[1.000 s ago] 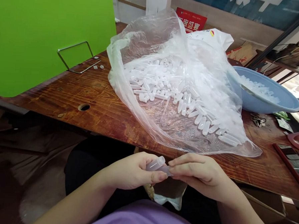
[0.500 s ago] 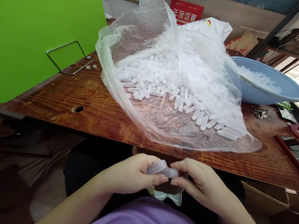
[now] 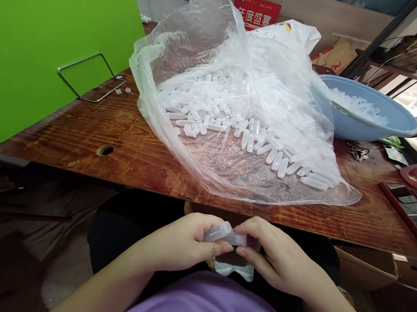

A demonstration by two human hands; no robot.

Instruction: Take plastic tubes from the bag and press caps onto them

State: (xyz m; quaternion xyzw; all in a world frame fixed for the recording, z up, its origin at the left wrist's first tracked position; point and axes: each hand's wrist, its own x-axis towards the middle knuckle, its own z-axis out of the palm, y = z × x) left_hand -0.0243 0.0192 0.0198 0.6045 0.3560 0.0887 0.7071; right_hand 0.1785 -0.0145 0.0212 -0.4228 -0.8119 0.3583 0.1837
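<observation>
My left hand [image 3: 193, 239] is closed around two small translucent plastic tubes below the table's front edge. One tube [image 3: 217, 231] points up to the right, its open threaded neck showing. Just under it lies the second tube [image 3: 237, 240], nearly level, its end reaching to my right hand [image 3: 269, 252]. The thumb and forefinger of that hand pinch this end, which looks blurred; whether a cap is on it I cannot tell. Farther off, a large clear plastic bag [image 3: 224, 185] lies open on the table with many similar tubes [image 3: 283, 167] and small white caps [image 3: 191, 129] inside.
A blue basin [image 3: 356, 130] with more white pieces stands right of the bag on the wooden table [image 3: 80, 135]. A green panel [image 3: 61, 36] with a wire stand [image 3: 101, 97] rises at left. A red-edged phone [image 3: 404, 213] lies at the right edge.
My right fingers have closed in a little on the lower tube's end, covering more of its neck. My left hand holds both tubes as before. The whole view has shifted slightly.
</observation>
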